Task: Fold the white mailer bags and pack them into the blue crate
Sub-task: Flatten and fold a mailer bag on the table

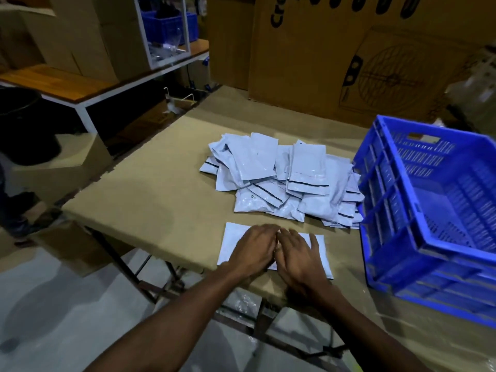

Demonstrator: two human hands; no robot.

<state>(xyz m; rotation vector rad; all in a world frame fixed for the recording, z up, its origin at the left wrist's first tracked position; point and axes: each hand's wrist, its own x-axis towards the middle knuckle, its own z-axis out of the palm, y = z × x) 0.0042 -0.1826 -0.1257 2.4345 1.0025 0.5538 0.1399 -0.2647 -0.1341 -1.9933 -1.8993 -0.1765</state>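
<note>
While flat on one bag [233,244] at 6 o'clock | left hand [252,248], right hand [300,255] pressing, fingers straight, gripping nothing, likely smoothing for fold | pile [279,181] at 12 | crate [434,210] at 3, kept close for packing

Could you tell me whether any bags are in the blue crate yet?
No, the blue crate shows only its bare slotted floor.

A packing warehouse: stacked cardboard boxes [349,49], worktables [161,183], crates [429,210].
</note>
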